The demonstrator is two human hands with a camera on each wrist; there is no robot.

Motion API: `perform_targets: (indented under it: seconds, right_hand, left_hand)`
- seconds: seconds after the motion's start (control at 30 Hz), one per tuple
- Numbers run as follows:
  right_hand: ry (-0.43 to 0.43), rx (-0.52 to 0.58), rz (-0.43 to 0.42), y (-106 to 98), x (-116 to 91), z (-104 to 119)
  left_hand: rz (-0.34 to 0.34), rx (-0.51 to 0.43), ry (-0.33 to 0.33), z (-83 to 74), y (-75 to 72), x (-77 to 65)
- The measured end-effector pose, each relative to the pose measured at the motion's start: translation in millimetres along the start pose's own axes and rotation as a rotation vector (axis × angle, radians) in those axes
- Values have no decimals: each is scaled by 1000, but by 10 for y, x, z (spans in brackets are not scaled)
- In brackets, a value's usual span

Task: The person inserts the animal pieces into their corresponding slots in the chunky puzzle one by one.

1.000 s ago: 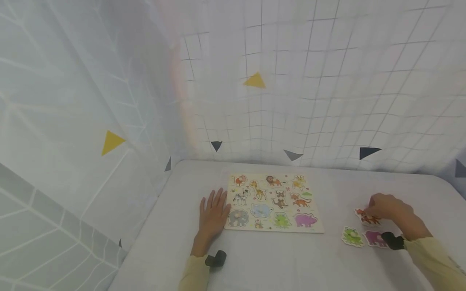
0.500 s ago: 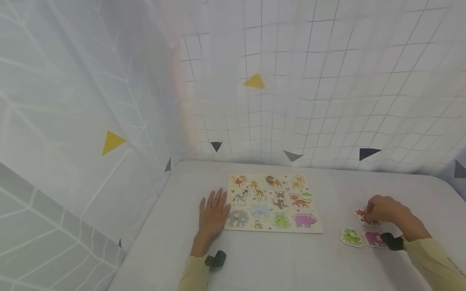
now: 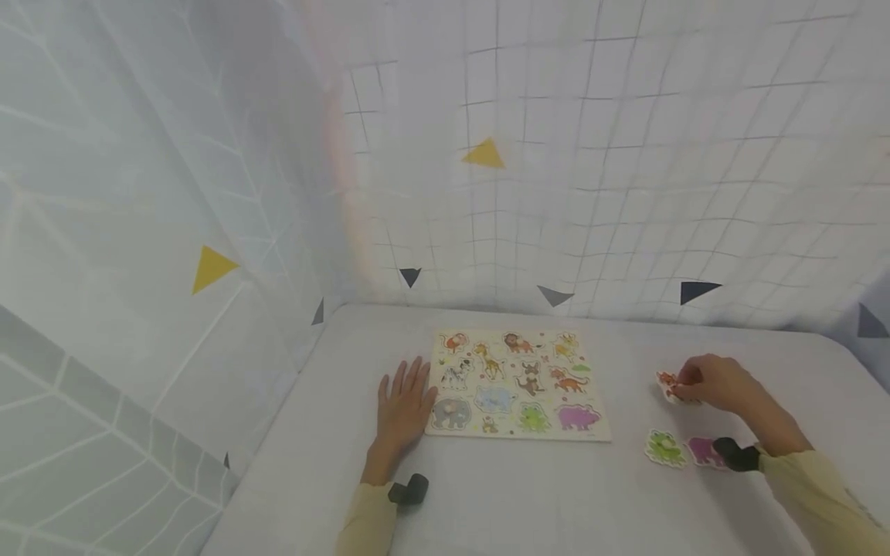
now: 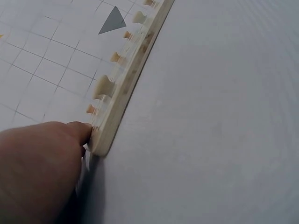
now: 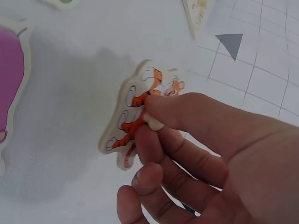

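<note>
My right hand (image 3: 719, 384) pinches an orange tiger puzzle piece (image 5: 128, 116) by its small pale knob, between thumb and fingers. In the right wrist view the piece is tilted and casts a shadow on the white surface. Left of centre, my left hand (image 3: 405, 405) lies with straight fingers beside the wooden animal puzzle board (image 3: 518, 435), its thumb touching the board's left edge. The board bears several animal pictures; in the left wrist view its edge and several knobs (image 4: 103, 87) show.
A green frog piece (image 3: 665, 449) and a purple hippo piece (image 3: 705, 452) lie on the white table (image 3: 528, 502), below the right hand. The black wrist camera partly hides the hippo. Behind the table hangs a pale cloth (image 3: 626, 193) with a grid pattern.
My right hand has lifted the tiger piece from the table and carried it slightly left and away from me. The left hand stays beside the board.
</note>
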State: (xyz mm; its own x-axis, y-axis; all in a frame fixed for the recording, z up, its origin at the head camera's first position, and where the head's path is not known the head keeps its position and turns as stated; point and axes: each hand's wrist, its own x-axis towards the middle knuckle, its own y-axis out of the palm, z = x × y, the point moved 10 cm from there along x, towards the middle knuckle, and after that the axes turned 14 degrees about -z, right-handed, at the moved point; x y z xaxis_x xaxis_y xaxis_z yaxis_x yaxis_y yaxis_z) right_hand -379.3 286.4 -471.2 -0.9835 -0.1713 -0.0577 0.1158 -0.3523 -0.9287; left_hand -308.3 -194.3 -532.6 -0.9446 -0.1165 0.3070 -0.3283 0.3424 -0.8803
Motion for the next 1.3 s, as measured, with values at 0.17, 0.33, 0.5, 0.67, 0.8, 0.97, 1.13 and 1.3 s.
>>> perform_targets:
  seconds: [0.17, 0.33, 0.5, 0.67, 0.8, 0.97, 1.13, 1.3]
  right_hand:
    - [-14, 45, -73, -70, 45, 148]
    - [-41, 84, -120, -86, 77, 329]
    - [-59, 91, -133, -33, 114, 510]
    - [-20, 114, -90, 80, 131, 634]
    - [-36, 131, -46, 163, 138, 738]
    - [-74, 160, -54, 231, 141, 824]
    - [-42, 177, -44, 294, 116, 807]
    - [-68, 153, -56, 305, 80, 799]
  left_hand:
    - [-8, 12, -4, 39, 9, 32]
    - [4, 7, -13, 85, 30, 13]
    - [2, -16, -17, 99, 36, 0]
    - [-5, -29, -19, 86, 3, -6]
    - [10, -15, -20, 98, 21, -8]
    - [8, -10, -13, 99, 58, -23]
    - [10, -12, -9, 68, 55, -20]
    - [0, -11, -4, 46, 53, -6]
